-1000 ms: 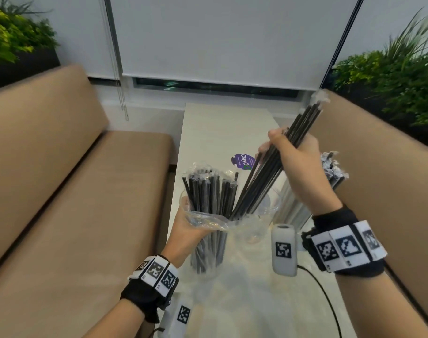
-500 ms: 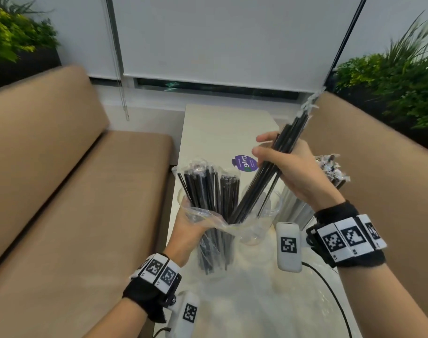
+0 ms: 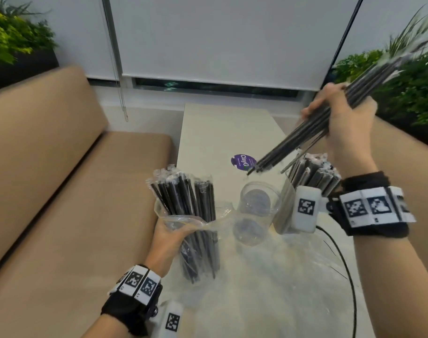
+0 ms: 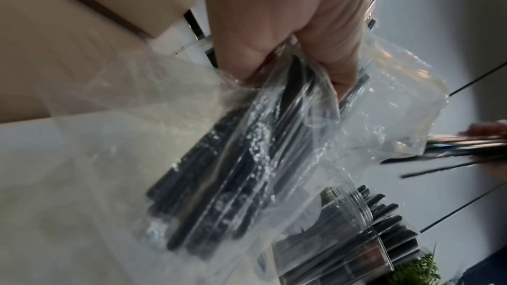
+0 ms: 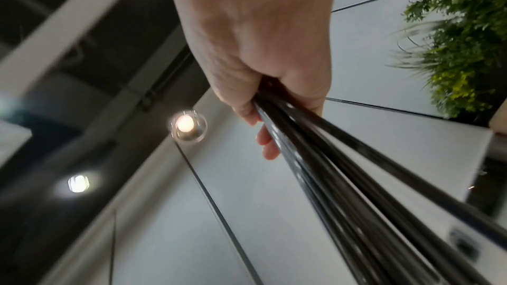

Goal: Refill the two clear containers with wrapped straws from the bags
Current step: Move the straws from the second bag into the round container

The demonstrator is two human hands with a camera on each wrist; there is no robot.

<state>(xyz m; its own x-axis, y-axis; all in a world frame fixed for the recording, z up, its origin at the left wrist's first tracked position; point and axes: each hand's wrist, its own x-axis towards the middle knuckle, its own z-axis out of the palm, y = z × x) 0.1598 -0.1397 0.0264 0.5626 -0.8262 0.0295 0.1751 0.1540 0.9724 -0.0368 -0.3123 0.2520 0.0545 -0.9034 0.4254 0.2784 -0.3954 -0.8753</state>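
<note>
One container (image 3: pixel 305 189) already looks stocked, the other (image 3: pixel 258 211) empty, as the right hand (image 3: pixel 347 125) grips a straw bundle (image 3: pixel 312 132) above it and the left hand (image 3: pixel 169 235) clutches the bag (image 3: pixel 191 215).

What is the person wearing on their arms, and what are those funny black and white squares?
Both arms are bare, with no sleeves. Each wrist has a black strap with white tiles printed with blocky black-and-white square codes. A small white box with the same kind of code hangs by the right wrist, with a thin black cable trailing from it. Another white box sits by the left wrist. The hands wear no gloves.
</note>
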